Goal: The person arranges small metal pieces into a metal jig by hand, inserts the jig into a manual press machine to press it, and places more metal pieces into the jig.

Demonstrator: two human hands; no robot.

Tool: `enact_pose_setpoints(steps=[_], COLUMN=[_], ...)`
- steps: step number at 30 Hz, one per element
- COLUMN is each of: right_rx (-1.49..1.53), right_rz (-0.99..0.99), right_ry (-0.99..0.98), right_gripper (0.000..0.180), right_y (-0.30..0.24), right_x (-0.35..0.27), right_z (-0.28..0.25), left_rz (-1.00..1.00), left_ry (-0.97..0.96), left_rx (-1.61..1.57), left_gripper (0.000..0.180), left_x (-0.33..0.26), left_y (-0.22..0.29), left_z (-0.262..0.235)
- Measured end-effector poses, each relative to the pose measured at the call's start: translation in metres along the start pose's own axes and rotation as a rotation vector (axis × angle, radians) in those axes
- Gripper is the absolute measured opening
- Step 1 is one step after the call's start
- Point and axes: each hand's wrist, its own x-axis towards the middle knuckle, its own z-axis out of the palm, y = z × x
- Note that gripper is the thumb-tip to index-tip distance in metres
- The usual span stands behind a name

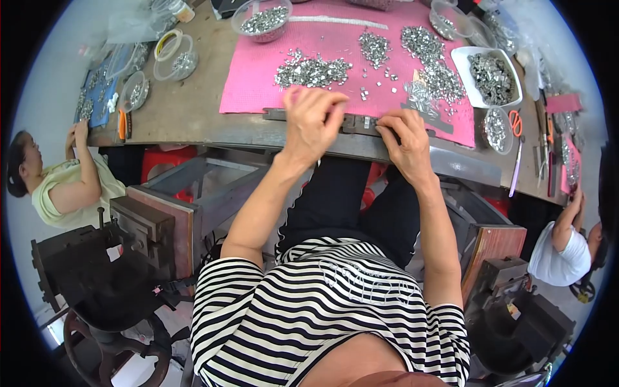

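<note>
My left hand [312,122] is raised over the near edge of the pink mat [255,77], fingers curled together and slightly blurred; whatever they hold cannot be made out. Just beyond it lies a heap of small shiny metal pieces [316,69]. Along the table's front edge runs a dark metal strip [351,122] like a fixture, with a small bright piece [367,121] on it. My right hand [409,140] rests at the strip's right part, thumb and fingers bent close together at it. Anything between those fingertips is hidden.
More metal pieces [422,44] lie heaped at the mat's right. A white tray [487,77], a clear tub [262,19] and a small cup [497,130] hold similar parts. Orange-handled scissors [515,122] lie at right. Co-workers sit at both sides; black machines [97,271] stand behind.
</note>
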Motion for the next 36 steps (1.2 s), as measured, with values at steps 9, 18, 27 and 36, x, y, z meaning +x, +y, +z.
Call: enact_pose_setpoints(steps=[9, 18, 27, 36], right_rx=[0.006, -0.082, -0.181, -0.098], right_rz=[-0.107, -0.103, -0.005, -0.032], right_ry=[-0.117, -0.144, -0.167, -0.14], right_gripper=[0.014, 0.007, 0.008, 0.008], right_y=[0.006, 0.014, 0.008, 0.011], right_x=[0.054, 0.07, 0.077, 0.074], right_z=[0.022, 0.052, 0.066, 0.056], left_rz=[-0.112, -0.22, -0.149, -0.176], left_ry=[-0.058, -0.129, -0.144, -0.23], left_rx=[0.235, 0.199, 0.305, 0.266], left_gripper=[0.007, 0.009, 0.013, 0.013], left_x=[0.014, 0.011, 0.015, 0.015], left_y=[-0.027, -0.035, -0.03, -0.03], left_z=[-0.026, -0.044, -0.033, -0.034])
